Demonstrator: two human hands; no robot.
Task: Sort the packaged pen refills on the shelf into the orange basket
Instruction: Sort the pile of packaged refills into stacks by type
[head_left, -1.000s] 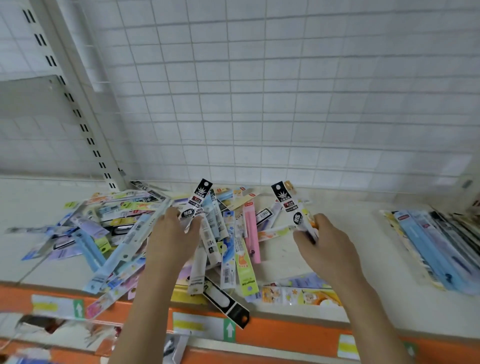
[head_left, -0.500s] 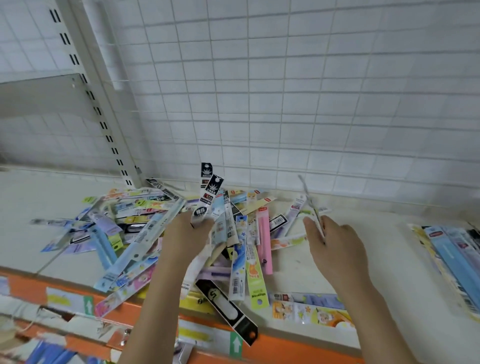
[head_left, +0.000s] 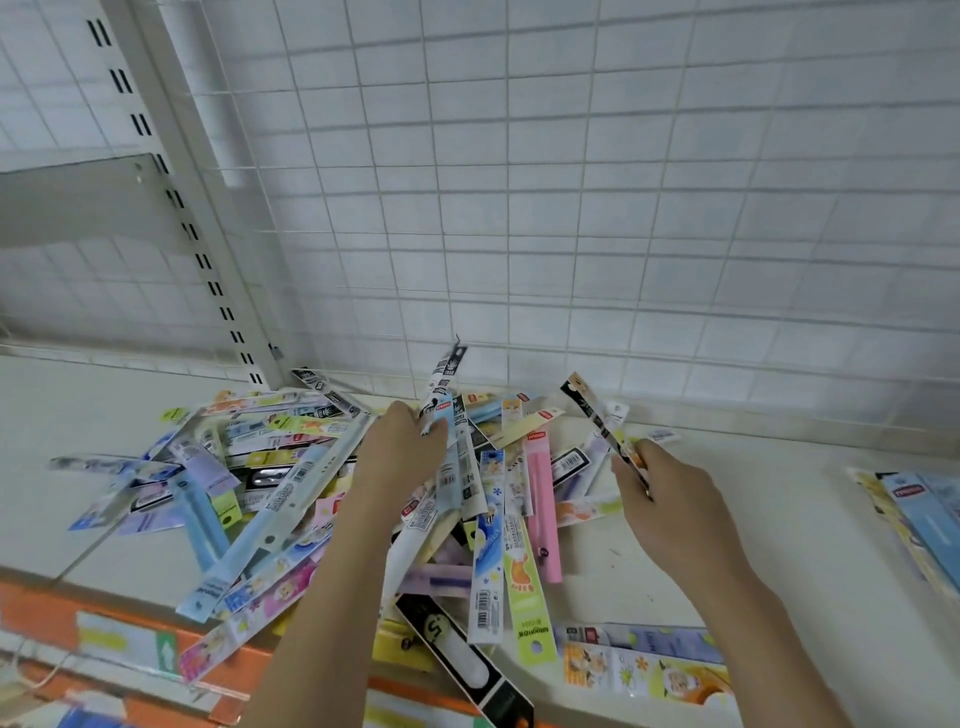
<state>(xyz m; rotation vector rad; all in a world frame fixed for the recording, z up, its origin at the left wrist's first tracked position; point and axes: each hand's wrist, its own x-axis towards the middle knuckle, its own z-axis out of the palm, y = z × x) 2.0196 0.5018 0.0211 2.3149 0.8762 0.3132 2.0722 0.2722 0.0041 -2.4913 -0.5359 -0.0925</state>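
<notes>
Picking step: left hand (head_left: 400, 452) grips a white refill pack (head_left: 440, 387), right hand (head_left: 670, 499) a black pack (head_left: 597, 415). Orange basket unseen; next, carry both there.

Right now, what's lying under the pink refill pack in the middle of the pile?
The pink refill pack lies over an orange-and-green pack on the white shelf. What lies beneath its upper end is covered by overlapping packs.

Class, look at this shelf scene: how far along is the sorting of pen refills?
Done: a neat stack lies at the shelf's right edge; no orange basket is in view. In hand: the left hand grips several packs, and the right hand pinches one dark pack. Left: a big mixed pile covers the shelf.
</notes>
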